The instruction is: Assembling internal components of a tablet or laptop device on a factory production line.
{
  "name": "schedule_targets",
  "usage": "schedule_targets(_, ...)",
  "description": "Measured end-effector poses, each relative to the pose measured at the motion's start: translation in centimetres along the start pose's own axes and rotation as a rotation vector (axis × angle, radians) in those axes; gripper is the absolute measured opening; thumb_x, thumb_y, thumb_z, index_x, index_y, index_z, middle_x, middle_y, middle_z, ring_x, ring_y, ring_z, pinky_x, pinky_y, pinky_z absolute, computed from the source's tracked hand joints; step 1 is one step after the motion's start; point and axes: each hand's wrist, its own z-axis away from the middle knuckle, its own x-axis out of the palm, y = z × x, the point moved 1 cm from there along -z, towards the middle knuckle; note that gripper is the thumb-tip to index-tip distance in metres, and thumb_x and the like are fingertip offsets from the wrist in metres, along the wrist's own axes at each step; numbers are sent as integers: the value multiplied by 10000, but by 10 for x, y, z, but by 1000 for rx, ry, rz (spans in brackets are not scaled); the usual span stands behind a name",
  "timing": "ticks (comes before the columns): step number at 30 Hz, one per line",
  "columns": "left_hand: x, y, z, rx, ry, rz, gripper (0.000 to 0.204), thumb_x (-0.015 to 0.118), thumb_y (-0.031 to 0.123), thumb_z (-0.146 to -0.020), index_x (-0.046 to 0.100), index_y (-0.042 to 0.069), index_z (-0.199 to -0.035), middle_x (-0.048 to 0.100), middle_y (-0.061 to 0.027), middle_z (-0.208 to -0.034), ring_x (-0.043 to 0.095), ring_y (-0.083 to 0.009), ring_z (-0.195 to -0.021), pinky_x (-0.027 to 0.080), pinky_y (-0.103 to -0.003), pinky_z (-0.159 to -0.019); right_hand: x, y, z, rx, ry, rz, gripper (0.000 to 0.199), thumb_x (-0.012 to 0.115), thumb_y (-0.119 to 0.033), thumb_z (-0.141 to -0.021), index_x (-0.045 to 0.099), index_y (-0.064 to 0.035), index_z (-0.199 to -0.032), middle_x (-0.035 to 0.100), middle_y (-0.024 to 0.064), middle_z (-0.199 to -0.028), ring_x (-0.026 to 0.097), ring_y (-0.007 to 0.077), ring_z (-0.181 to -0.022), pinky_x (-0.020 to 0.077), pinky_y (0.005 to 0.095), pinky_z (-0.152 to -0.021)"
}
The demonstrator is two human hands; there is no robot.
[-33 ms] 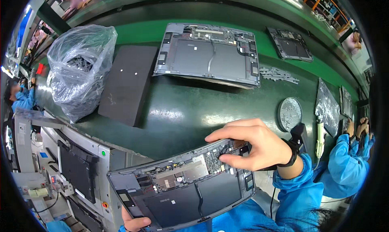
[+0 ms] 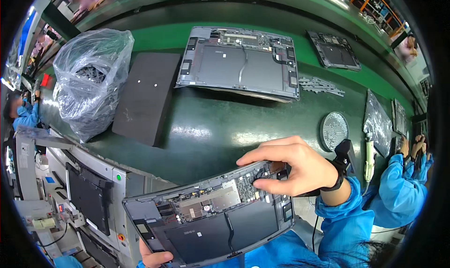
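The right hand (image 2: 293,167) pinches a small part on the open laptop (image 2: 213,216) (held off the bench's near edge); the left hand (image 2: 152,257) grips its corner. Pressing it home looks next.

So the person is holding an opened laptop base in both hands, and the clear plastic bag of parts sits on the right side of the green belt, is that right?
Not quite. The clear plastic bag sits on the left side of the green belt, beside the dark flat pad, as the head view shows. The rest holds: the left hand and right hand hold the opened laptop base.
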Motion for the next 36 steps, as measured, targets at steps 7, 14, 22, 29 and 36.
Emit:
schedule_targets(7, 4, 7, 8, 5, -52, -44, 770, 768, 97, -688, 414, -33, -1360, 629, -135, -1113, 631, -227, -956, 512, -343, -827, 5, -1, 3, -138, 44, -91, 453, 805, -99, -718, 693, -32, -1152, 714, 100, -962, 651, 169, -725, 456, 250, -519)
schedule_targets(14, -25, -12, 6, 103, -218, -121, 761, 781, 92, -700, 418, -38, -1356, 627, -119, -1097, 621, -212, -931, 501, -330, -820, 8, 1, 7, -133, 43, -111, 482, 835, -106, -700, 690, -29, -1153, 718, 108, -1004, 685, 182, -816, 486, 257, -566)
schedule_targets(22, -30, -6, 6, 207, -232, -79, 746, 763, 136, -756, 390, -24, -1381, 592, -133, -1180, 582, -256, -1025, 468, -385, -898, 14, -11, -6, -136, 28, -88, 472, 837, -86, -712, 677, -9, -1150, 714, 113, -1023, 690, 186, -887, 540, 275, -739)
schedule_targets(29, -8, -20, -42, 331, -697, 814, 762, 702, 384, -862, 336, 77, -1456, 488, -146, -1408, 454, -381, -1305, 366, -517, -1097, 98, 22, -1, 225, 358, -472, 445, 746, 11, -803, 612, -22, -1226, 688, 40, -974, 624, 96, -897, 511, 258, -814)
schedule_targets(36, -43, -38, -38, 361, 85, 513, 573, 542, -97, -878, 374, 41, -1407, 563, -188, -1270, 604, -350, -1118, 511, -516, -951, 148, 8, -61, 152, 38, -565, 426, 617, -152, -959, 484, 13, -1329, 662, 55, -915, 638, 108, -821, 537, 266, -732)
